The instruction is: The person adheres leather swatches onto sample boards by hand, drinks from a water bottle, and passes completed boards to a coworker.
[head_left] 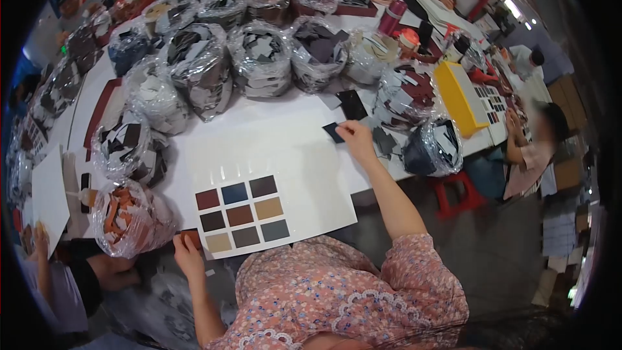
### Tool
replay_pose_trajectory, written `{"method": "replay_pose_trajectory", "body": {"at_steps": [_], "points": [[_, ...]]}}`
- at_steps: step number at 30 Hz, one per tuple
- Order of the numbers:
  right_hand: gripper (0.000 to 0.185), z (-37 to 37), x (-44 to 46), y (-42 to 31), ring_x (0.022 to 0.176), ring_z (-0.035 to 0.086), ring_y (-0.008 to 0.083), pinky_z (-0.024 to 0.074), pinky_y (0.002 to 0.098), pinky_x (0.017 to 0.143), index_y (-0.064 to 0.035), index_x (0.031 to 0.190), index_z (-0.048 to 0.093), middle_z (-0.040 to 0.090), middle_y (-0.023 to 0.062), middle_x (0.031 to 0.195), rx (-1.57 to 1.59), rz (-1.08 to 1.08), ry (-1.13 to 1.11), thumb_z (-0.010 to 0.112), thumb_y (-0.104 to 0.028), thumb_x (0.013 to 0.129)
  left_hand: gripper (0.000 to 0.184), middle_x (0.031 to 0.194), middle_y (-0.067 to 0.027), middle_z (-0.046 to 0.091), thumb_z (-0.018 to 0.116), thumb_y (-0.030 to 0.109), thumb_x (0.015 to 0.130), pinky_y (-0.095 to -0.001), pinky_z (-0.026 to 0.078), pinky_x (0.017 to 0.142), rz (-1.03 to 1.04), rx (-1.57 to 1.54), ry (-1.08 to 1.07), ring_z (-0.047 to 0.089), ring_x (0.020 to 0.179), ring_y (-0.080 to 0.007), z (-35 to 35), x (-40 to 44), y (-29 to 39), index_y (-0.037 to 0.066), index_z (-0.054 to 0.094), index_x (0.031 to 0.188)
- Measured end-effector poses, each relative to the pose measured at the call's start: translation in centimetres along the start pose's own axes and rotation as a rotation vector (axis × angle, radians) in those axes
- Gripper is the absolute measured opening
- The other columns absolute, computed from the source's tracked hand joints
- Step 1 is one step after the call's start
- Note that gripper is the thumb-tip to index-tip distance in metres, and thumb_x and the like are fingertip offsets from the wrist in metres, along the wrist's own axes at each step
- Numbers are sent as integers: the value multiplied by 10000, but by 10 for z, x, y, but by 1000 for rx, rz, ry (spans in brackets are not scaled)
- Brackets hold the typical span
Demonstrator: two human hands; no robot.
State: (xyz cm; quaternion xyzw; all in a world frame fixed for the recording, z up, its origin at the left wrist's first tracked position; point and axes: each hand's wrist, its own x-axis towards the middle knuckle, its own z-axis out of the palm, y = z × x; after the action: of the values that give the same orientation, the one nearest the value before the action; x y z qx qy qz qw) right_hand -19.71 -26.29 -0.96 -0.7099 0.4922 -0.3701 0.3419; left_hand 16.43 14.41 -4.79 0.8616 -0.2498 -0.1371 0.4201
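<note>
A: How are the person's hands standing?

B: Well apart. The right hand (355,137) is pinching a dark swatch (332,132) by the right edge of the white board (311,181), toward the far corner. The left hand (188,256) is holding an orange-brown swatch (192,236) at the near left corner, though its exact finger placement is too small to make out.

A: And the grid of colour swatches (239,215)?

B: It is occupying the board's near left part, three by three, so the left hand is sitting closer to it. From the right hand, the grid is lying leftward and nearer the body, with bare board between.

A: Which way is the board running?

B: Its long axis is running roughly left to right across the person, slightly slanted. A black swatch (352,105) is lying just beyond the right hand.
</note>
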Motion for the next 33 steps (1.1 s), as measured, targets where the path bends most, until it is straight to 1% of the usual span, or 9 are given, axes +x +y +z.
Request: {"method": "replay_pose_trajectory", "body": {"at_steps": [1,2,5,7,9,12,13,16,33], "points": [[178,-1,-8,-4,692,586,113,471,268,651,-23,920,683,658,74,765,40,86,-77,738,-155,813,158,915,-127,650,504,189,1002,-372,495,661,79,302,48,646,798,-217,-6,-5,31,36,533,977],[167,5,-20,-3,611,559,92,453,252,577,-16,900,665,634,43,677,2,-15,-20,740,-137,812,144,883,-154,642,504,171,999,-377,483,660,159,603,99,640,787,-231,-11,-7,55,29,523,976],[205,14,-44,0,595,585,141,463,294,575,-29,850,596,627,55,659,40,200,-163,730,-184,829,142,863,-188,629,483,129,995,-341,484,726,274,217,69,631,779,-255,-8,-2,84,17,532,1068],[225,22,-51,-7,604,605,186,463,326,574,-47,844,586,628,65,663,-133,162,-136,712,-233,847,201,850,-165,631,497,98,981,-324,492,783,315,-8,23,641,830,-241,6,6,71,-3,525,1152],[262,27,-53,-14,644,631,269,461,383,587,-74,842,570,634,81,679,-244,145,-137,674,-312,872,195,842,-145,629,514,80,969,-302,494,731,249,-98,-98,631,788,-203,26,1,83,-13,521,1141],[253,33,-50,-15,667,635,285,466,400,610,-78,859,573,637,85,687,-302,130,-107,673,-311,871,193,828,-99,627,548,61,951,-251,474,605,18,-154,-403,591,684,-115,45,-12,117,-9,520,1128],[252,34,-49,-14,672,636,291,466,404,613,-79,860,574,638,87,688,-308,121,-105,673,-311,871,163,811,-53,624,563,75,951,-215,425,526,28,-356,-445,533,602,-63,61,-15,104,-5,549,1092],[248,34,-49,-10,684,636,302,467,414,621,-81,861,574,638,93,689,-328,110,-98,674,-308,869,141,760,-3,608,591,80,939,-188,393,505,-55,-502,-543,498,566,-47,79,-24,121,4,592,1058],[250,41,-47,-10,685,646,316,482,428,623,-79,848,575,658,102,700,-440,112,-104,688,-302,860,184,778,8,571,554,109,968,-197,383,520,-11,-534,-571,475,596,-38,107,-16,120,-11,626,1089]]}}
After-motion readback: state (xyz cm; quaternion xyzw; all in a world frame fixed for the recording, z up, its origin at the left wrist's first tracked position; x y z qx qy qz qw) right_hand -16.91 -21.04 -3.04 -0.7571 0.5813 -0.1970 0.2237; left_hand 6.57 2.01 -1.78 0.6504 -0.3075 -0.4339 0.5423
